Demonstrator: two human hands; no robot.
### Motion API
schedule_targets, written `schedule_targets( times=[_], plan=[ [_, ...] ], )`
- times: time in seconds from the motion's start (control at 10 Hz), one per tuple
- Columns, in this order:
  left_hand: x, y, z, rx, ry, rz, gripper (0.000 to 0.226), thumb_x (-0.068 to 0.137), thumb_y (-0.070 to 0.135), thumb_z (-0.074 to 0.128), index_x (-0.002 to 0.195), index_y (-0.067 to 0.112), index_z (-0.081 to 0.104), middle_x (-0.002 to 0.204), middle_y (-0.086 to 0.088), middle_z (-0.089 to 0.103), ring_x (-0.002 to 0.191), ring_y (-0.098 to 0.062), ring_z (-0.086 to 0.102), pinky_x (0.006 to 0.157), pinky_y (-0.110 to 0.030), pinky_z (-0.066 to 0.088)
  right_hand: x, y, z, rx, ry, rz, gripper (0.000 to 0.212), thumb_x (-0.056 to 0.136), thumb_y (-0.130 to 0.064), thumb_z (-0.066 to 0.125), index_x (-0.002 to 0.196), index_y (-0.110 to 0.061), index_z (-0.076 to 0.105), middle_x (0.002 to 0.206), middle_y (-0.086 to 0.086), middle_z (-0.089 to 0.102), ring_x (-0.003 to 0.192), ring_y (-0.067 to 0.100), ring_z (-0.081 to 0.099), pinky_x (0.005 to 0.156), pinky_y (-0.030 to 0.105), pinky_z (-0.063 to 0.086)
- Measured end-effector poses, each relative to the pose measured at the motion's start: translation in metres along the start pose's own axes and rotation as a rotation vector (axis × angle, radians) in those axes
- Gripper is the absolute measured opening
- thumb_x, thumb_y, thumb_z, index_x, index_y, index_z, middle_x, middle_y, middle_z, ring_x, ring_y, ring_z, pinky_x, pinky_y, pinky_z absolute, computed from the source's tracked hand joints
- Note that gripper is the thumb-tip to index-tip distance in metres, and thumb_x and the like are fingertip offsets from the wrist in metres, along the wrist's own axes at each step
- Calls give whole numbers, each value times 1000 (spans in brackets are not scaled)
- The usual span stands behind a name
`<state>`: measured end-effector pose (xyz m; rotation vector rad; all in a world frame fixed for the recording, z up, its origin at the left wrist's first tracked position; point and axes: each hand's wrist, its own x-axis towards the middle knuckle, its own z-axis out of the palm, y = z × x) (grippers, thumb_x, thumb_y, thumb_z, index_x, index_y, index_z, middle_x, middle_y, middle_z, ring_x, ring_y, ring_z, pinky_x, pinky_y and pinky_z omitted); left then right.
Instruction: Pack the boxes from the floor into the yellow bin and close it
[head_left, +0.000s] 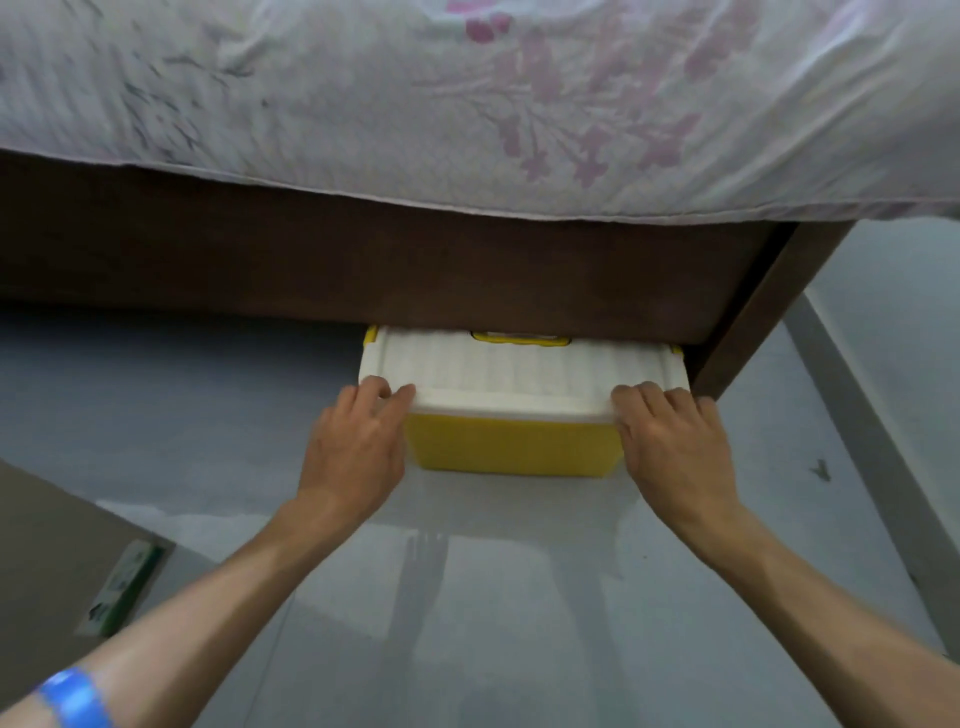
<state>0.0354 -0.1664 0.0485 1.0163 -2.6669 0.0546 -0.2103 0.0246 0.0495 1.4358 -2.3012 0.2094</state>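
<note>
The yellow bin (511, 441) sits on the glossy grey floor (519, 597), its far half tucked under the dark brown wooden bed frame (363, 260) and its near half sticking out toward the person. A white ribbed lid (519, 371) covers its top, and a yellow latch (519, 339) shows at the lid's far edge, right under the frame's lower rail. The bin's near yellow wall is in plain view below the lid's rim.

The left hand (353, 441) is at the bin's near left corner, its fingers (382, 387) curled over the lid's edge and the palm against the corner of the bin. The right hand (670, 441) mirrors it at the near right corner, its fingers (641, 392) bent over the rim of the lid there. Both hands grip the lid's corners; both bare forearms reach in from the bottom of the view. A blue band (72, 696) circles the left arm near the lower left corner.

To the right of the bin stands the bed's wooden leg (753, 322). Over the frame hangs a pale bedsheet (467, 104) printed with pink flowers. At the left edge lies a flat brown cardboard sheet (47, 561), and on it a slim green and white packet (127, 587). The floor reflects the arms faintly.
</note>
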Motion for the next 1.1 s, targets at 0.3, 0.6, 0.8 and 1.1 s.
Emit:
schedule_targets(
  times=[0.3,0.6,0.8,1.1],
  plan=[
    [-16,-1,28,92,-168,45,100,85,48,65,158,10,7,162,-21,12,147,-40,19,113,-47,30,-31,-4,21,-59,-276,-18,88,75,-14,62,153,-1,22,161,18,19,144,43,22,109,59,30],
    [58,-2,19,62,-399,-33,99,91,49,57,156,20,-11,164,-8,-13,149,-33,6,113,-45,28,28,4,27,-164,-453,-44,87,88,-22,47,155,-9,-7,164,8,-4,149,35,6,117,53,19],
    [67,-1,21,57,-419,-49,97,90,46,58,156,25,-10,164,-5,-11,146,-35,12,109,-47,33,37,6,32,-129,-504,2,91,84,-20,50,155,-11,-7,164,7,-4,148,37,5,117,55,19],
    [62,-2,20,-45,-393,-89,99,91,43,60,156,28,-13,164,2,-18,150,-30,1,112,-49,29,47,12,13,70,-618,57,85,87,-21,53,156,-19,3,165,2,-6,150,30,6,119,47,19]
  ],
)
